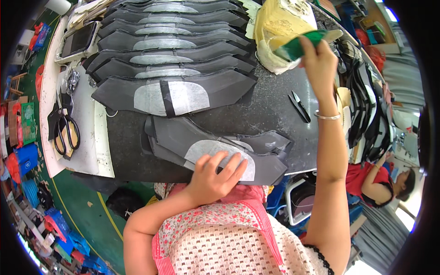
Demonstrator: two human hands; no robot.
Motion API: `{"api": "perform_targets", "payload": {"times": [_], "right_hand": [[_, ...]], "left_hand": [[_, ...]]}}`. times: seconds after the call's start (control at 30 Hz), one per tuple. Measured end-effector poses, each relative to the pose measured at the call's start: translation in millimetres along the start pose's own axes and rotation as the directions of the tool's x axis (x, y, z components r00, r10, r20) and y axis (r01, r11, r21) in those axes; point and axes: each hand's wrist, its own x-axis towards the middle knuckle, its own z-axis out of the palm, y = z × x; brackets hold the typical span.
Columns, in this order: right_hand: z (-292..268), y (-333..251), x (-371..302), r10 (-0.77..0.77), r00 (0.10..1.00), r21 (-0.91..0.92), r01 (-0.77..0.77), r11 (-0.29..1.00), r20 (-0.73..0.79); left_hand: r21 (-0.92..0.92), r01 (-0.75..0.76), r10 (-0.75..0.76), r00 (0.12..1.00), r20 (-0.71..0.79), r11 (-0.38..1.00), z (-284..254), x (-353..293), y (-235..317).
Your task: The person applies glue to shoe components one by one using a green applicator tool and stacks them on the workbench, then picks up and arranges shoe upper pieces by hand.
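My left hand [217, 176] lies with spread fingers on a dark grey cut-out piece [268, 167], over its white half-oval patch [201, 149]. Several such pieces lie loosely stacked under it at the table's near edge. At the upper right, my right hand [319, 64] has its fingers closed round a blurred green, flat-looking thing with a pale end [300, 45]. That thing is held over a cut-open, pale yellow, crusted container [286, 20]. Beyond my left hand, several matching grey pieces [172, 94] overlap in a row, white patches showing.
Slim dark tweezers or snips [299, 107] lie right of the row. Black-handled scissors [66, 130] and a tablet-like device [79, 39] are on the left side. More dark pieces [364, 105] are stacked at the right. Another person [369, 183] sits at the far right.
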Motion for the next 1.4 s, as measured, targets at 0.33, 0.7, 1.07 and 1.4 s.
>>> {"api": "perform_targets", "payload": {"times": [0.33, 0.7, 1.07, 1.4], "right_hand": [[18, -91, -95, -0.392, 0.483, 0.585, -0.360, 0.727, 0.783], [57, -99, -112, -0.514, 0.582, 0.675, -0.082, 0.734, 0.630], [-44, -22, -121, -0.440, 0.452, 0.553, -0.151, 0.819, 0.776], [-68, 7, -128, -0.119, 0.580, 0.301, -0.228, 0.926, 0.806]], "left_hand": [[-0.169, -0.074, 0.057, 0.993, -0.100, 0.983, 8, -41, 3], [-0.021, -0.072, 0.067, 0.984, -0.167, 0.997, 9, -46, 5], [0.054, -0.045, 0.054, 0.982, -0.181, 0.998, 11, -46, 6], [-0.035, -0.147, 0.141, 0.980, -0.142, 0.988, 7, -45, -1]]}}
